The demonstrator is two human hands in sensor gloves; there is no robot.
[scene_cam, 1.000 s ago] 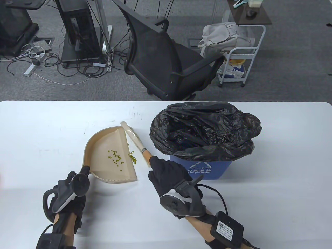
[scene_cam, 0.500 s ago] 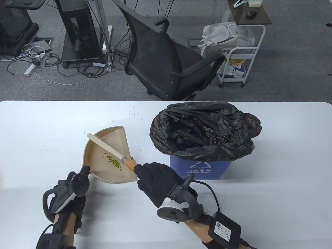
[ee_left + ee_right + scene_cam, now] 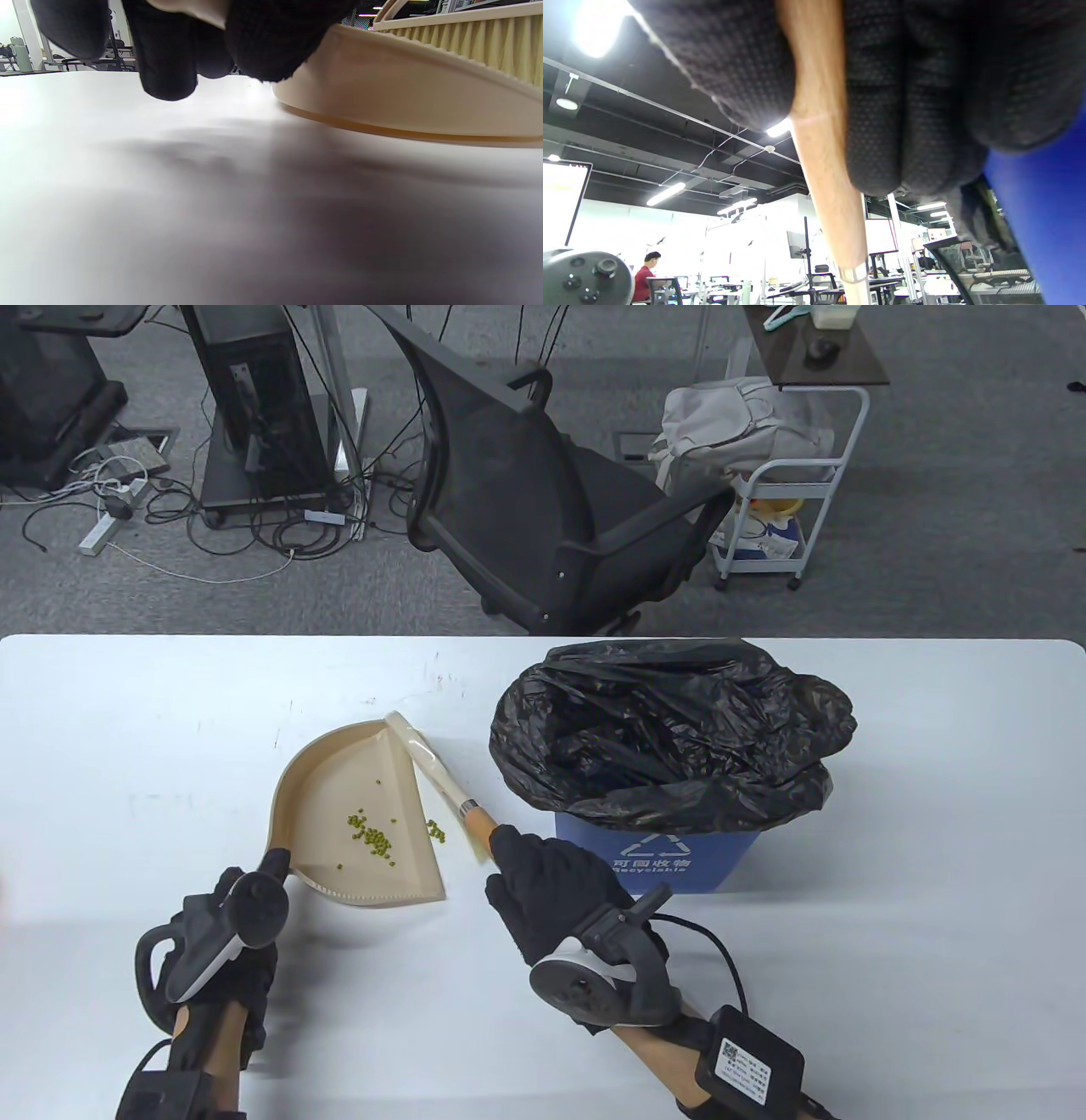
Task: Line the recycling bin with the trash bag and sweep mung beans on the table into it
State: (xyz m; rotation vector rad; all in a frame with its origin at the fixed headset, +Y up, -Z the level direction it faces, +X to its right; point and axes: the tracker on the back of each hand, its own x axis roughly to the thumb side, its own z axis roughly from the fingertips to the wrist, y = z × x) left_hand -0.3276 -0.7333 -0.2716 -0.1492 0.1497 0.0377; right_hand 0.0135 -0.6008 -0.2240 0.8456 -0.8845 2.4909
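Observation:
A beige dustpan (image 3: 339, 780) lies on the white table (image 3: 127, 712), with a cluster of green mung beans (image 3: 373, 840) inside it. A few more beans (image 3: 436, 830) sit on the table just off its right lip. My left hand (image 3: 270, 875) grips the pan's handle; in the left wrist view its fingers (image 3: 169, 55) curl over the pan (image 3: 403, 106). My right hand (image 3: 517, 857) holds the wooden handle (image 3: 827, 169) of a small brush (image 3: 428, 759), whose head rests along the pan's right edge. The blue recycling bin (image 3: 670, 857), lined with a black bag (image 3: 670, 729), stands just to the right.
The bin's blue wall (image 3: 1043, 212) is close beside my right hand. A black office chair (image 3: 543, 517) and a white cart (image 3: 780, 517) stand on the floor beyond the table's far edge. Bare table lies left of the pan and right of the bin.
The brush swept left across the pan, pushing beans into a cluster, then swung back to the pan's right edge. My left hand and the pan barely moved.

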